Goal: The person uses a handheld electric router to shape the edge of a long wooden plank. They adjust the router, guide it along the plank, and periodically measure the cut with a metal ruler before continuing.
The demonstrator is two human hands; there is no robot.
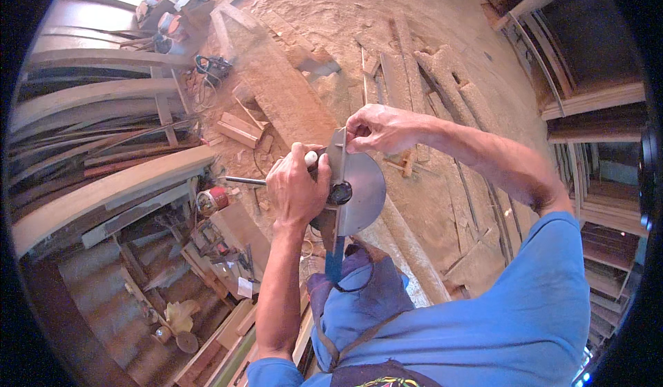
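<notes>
A flat, round silver disc [369,186] is held before my body, with a black knob [340,193] at its middle. Along its left side runs a narrow metal bar [335,157], upright in the view, whose lower end meets a blue strip [333,264]. My left hand [298,183] is closed at the disc's left side, and a white rounded end [311,159] shows by its thumb. A thin dark rod [245,180] sticks out left of that hand. At the bar's upper end my right hand [373,130] pinches with bent fingers; the fingertips are partly hidden.
A wide plank [280,86] and wood offcuts [239,130] lie on the sawdust-covered floor [331,7]. Curved timbers [110,193] are stacked at left, near a red can [213,200] and a corded power tool [213,68]. Wooden frames [594,104] stand at right.
</notes>
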